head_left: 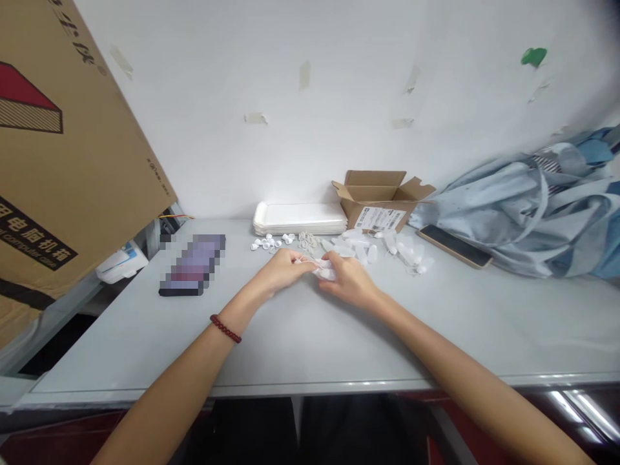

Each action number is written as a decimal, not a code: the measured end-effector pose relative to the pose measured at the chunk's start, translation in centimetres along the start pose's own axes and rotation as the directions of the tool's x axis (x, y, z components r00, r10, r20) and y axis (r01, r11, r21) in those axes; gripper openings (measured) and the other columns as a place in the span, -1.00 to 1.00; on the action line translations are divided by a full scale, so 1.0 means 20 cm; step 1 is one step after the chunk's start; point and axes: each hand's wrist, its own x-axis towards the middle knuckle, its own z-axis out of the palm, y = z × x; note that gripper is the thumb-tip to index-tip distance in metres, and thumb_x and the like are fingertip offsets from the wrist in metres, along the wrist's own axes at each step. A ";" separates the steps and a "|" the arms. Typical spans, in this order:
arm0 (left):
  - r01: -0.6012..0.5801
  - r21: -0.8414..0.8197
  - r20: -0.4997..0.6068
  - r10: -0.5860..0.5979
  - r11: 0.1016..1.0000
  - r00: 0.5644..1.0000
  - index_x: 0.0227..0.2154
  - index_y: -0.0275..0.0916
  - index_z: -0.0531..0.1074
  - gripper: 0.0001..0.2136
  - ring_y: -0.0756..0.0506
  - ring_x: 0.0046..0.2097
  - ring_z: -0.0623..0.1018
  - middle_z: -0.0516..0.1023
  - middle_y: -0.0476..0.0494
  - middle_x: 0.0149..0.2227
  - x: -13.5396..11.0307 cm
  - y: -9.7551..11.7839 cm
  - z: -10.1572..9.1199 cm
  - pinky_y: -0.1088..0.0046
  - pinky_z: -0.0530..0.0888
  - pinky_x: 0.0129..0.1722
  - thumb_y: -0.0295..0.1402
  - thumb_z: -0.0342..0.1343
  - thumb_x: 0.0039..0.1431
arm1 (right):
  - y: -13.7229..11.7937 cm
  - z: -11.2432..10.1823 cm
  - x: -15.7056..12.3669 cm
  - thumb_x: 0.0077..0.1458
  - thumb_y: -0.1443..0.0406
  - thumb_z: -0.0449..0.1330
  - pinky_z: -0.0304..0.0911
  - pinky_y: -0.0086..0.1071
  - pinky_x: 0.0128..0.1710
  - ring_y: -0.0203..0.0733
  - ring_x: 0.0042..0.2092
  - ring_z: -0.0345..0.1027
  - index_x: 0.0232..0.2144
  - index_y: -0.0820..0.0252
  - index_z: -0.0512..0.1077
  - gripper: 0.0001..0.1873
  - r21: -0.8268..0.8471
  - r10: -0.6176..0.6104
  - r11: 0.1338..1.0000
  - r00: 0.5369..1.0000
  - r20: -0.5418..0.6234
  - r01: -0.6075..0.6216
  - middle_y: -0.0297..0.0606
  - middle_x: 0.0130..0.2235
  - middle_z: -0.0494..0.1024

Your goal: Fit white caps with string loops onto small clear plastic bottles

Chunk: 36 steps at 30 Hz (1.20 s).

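Note:
Over the middle of the table, both hands are closed and close together. My right hand (351, 281) grips a small whitish translucent piece (326, 270), its exact kind partly hidden by the fingers. At its left end my left hand (281, 271) pinches a thin white string (305, 259) between thumb and fingers. Just beyond the hands lie several small white caps (274, 241), a bundle of pale string (307, 241) and a scatter of translucent plastic tubes (356, 242). More of the tubes, with strings on them, spread to the right.
Behind the small parts are a stack of white trays (300, 219) and an open cardboard box (380, 216). A phone (455, 245) lies beside light-blue fabric (513, 206) at right. A pixelated dark device (194, 265) and a large carton (82, 168) are at left.

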 end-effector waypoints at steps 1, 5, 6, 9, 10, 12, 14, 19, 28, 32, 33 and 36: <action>0.005 0.014 0.021 -0.006 1.000 1.000 -0.54 -0.27 0.40 -0.81 0.10 -0.62 0.10 0.11 0.11 -0.69 -0.01 0.01 -0.01 0.54 0.01 -0.62 -0.23 0.14 -0.04 | 0.00 0.00 0.00 -0.05 0.29 0.22 0.06 -0.42 -0.43 -0.06 -0.32 0.37 -0.08 0.26 0.29 -0.57 0.002 0.001 1.000 1.000 0.000 -0.001 -0.23 -0.39 0.50; 0.033 0.031 0.059 -0.035 0.999 0.998 -0.50 -0.25 0.41 -0.83 0.10 -0.63 0.10 0.08 0.13 -0.70 -0.02 0.02 -0.01 0.54 -0.01 -0.62 -0.24 0.17 -0.07 | 0.00 0.00 0.00 -0.05 0.29 0.23 0.06 -0.42 -0.44 -0.07 -0.33 0.38 -0.09 0.26 0.29 -0.57 -0.002 -0.004 1.000 1.000 0.005 0.004 -0.23 -0.38 0.50; 0.039 0.012 0.059 -0.039 0.999 0.997 -0.55 -0.26 0.38 -0.81 0.10 -0.63 0.08 0.07 0.13 -0.70 -0.01 0.01 0.00 0.54 -0.03 -0.63 -0.23 0.16 -0.06 | 0.00 0.00 0.00 -0.04 0.29 0.23 0.06 -0.42 -0.44 -0.07 -0.33 0.38 -0.09 0.26 0.29 -0.58 -0.007 -0.007 1.000 1.000 0.006 0.007 -0.24 -0.39 0.50; 0.088 -0.067 0.051 -0.085 0.994 0.995 -0.65 -0.26 0.28 -0.73 0.12 -0.65 0.05 0.08 0.11 -0.69 0.02 -0.03 0.02 0.53 -0.05 -0.65 -0.20 0.14 -0.03 | 0.00 0.01 0.00 -0.03 0.28 0.22 0.05 -0.42 -0.45 -0.06 -0.32 0.39 -0.10 0.25 0.28 -0.58 -0.047 -0.023 0.999 1.000 0.004 0.023 -0.23 -0.37 0.51; 0.120 -0.086 0.042 -0.116 0.989 0.992 -0.65 -0.27 0.27 -0.72 0.12 -0.65 0.05 0.09 0.10 -0.68 0.03 -0.04 0.03 0.54 -0.05 -0.66 -0.20 0.12 -0.02 | 0.00 0.01 0.00 -0.02 0.27 0.22 0.04 -0.41 -0.45 -0.05 -0.31 0.39 -0.09 0.24 0.28 -0.58 -0.073 -0.032 0.997 0.999 0.000 0.032 -0.22 -0.35 0.51; 0.183 -0.123 0.030 -0.180 0.976 0.983 -0.64 -0.27 0.27 -0.74 0.13 -0.67 0.05 0.09 0.10 -0.68 0.04 -0.04 0.04 0.55 -0.04 -0.68 -0.22 0.09 0.01 | 0.00 0.01 0.00 0.00 0.27 0.21 0.03 -0.40 -0.44 -0.04 -0.29 0.40 -0.08 0.24 0.27 -0.59 -0.139 -0.050 0.989 0.999 -0.015 0.047 -0.20 -0.30 0.52; 0.219 -0.175 0.026 -0.218 0.960 0.976 -0.63 -0.27 0.25 -0.78 0.15 -0.68 0.04 0.07 0.12 -0.68 0.04 -0.04 0.04 0.56 -0.05 -0.68 -0.28 0.07 0.01 | -0.01 0.01 0.00 0.03 0.28 0.20 0.02 -0.39 -0.44 -0.02 -0.25 0.40 -0.07 0.24 0.26 -0.60 -0.201 -0.069 0.978 0.997 -0.041 0.059 -0.18 -0.23 0.52; 0.252 -0.327 0.062 -0.245 0.911 0.967 -0.61 -0.26 0.21 -0.83 0.17 -0.69 0.00 0.06 0.15 -0.67 0.04 -0.01 0.05 0.60 -0.08 -0.70 -0.36 0.06 -0.01 | -0.01 0.00 0.00 0.13 0.27 0.11 -0.01 -0.37 -0.47 -0.03 -0.21 0.40 -0.09 0.25 0.28 -0.71 -0.285 -0.089 0.957 0.992 -0.090 0.060 -0.13 -0.13 0.49; 0.179 -0.210 0.069 -0.168 0.961 0.983 -0.53 -0.30 0.32 -0.73 0.16 -0.67 0.10 0.15 0.10 -0.63 0.03 -0.03 0.04 0.61 0.02 -0.72 -0.16 0.08 0.06 | 0.02 -0.01 0.01 0.15 0.26 0.10 0.04 -0.37 -0.41 -0.01 -0.19 0.38 -0.08 0.24 0.26 -0.71 -0.244 -0.070 0.968 0.996 -0.049 0.056 -0.11 -0.11 0.48; 0.098 -0.158 0.041 -0.093 0.982 0.995 -0.58 -0.27 0.27 -0.74 0.13 -0.66 0.17 0.22 0.07 -0.61 0.02 -0.03 0.03 0.60 0.09 -0.71 -0.19 0.11 0.04 | 0.03 0.00 0.01 0.14 0.26 0.11 0.07 -0.35 -0.40 0.00 -0.19 0.39 -0.07 0.24 0.26 -0.69 -0.246 -0.053 0.968 0.998 -0.036 0.043 -0.10 -0.09 0.48; 0.093 -0.157 0.041 -0.087 0.983 0.995 -0.58 -0.27 0.27 -0.75 0.13 -0.65 0.18 0.22 0.07 -0.61 0.02 -0.02 0.03 0.60 0.09 -0.71 -0.22 0.10 0.04 | 0.03 0.00 0.01 0.13 0.26 0.12 0.07 -0.36 -0.40 -0.01 -0.19 0.39 -0.06 0.24 0.25 -0.68 -0.248 -0.052 0.968 0.998 -0.033 0.042 -0.10 -0.09 0.47; 0.136 -0.156 0.031 -0.133 0.978 0.991 -0.59 -0.29 0.31 -0.81 0.14 -0.66 0.15 0.21 0.07 -0.64 0.03 -0.02 0.04 0.60 0.07 -0.71 -0.30 0.07 0.04 | 0.02 0.01 0.00 0.11 0.26 0.14 0.07 -0.36 -0.41 -0.01 -0.19 0.40 -0.06 0.24 0.26 -0.66 -0.248 -0.063 0.967 0.998 -0.020 0.056 -0.12 -0.09 0.48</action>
